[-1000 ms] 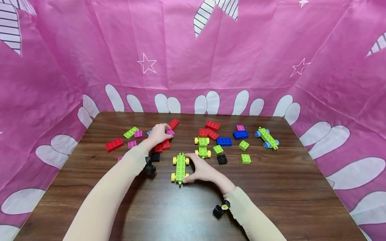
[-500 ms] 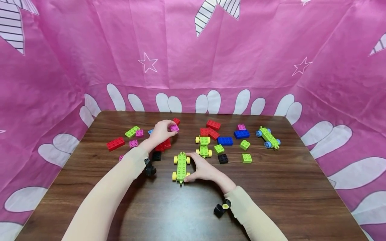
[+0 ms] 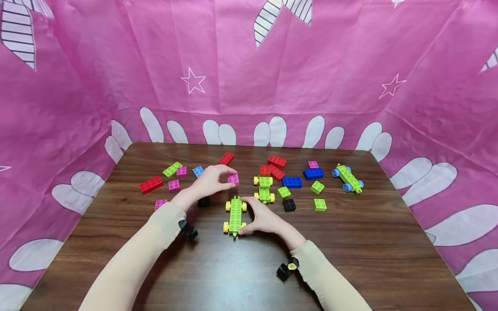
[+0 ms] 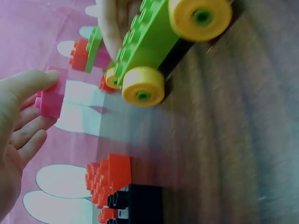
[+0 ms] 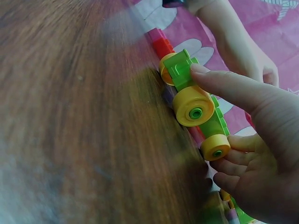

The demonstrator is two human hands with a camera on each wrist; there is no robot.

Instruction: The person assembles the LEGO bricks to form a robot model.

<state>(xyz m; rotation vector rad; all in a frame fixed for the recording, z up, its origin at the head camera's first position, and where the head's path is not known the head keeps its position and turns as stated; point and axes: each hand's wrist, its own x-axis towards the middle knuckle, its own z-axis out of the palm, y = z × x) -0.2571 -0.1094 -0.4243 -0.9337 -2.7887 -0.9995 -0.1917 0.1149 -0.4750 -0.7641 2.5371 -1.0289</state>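
Observation:
My left hand [image 3: 210, 180] pinches a small pink brick [image 3: 233, 178] between thumb and fingers, raised off the table; the left wrist view shows this pink brick [image 4: 53, 98] from the side. Just in front of it on the table stands a green wheeled toy car base [image 3: 235, 216] with bare studs and yellow wheels. My right hand [image 3: 268, 219] grips this base from the right, thumb at the near end and fingers at the far end. The right wrist view shows the thumb on the end of the green base [image 5: 180, 70].
Behind stands a second yellow-wheeled base [image 3: 264, 194] with a green brick on top. A blue-wheeled base [image 3: 348, 177] sits far right. Loose bricks lie around, including a red brick [image 3: 151, 185], a blue brick [image 3: 292, 182] and a black brick [image 3: 289, 204].
My left hand has lifted the pink brick and carried it right and then nearer, toward the green base. My right hand has stayed on the base.

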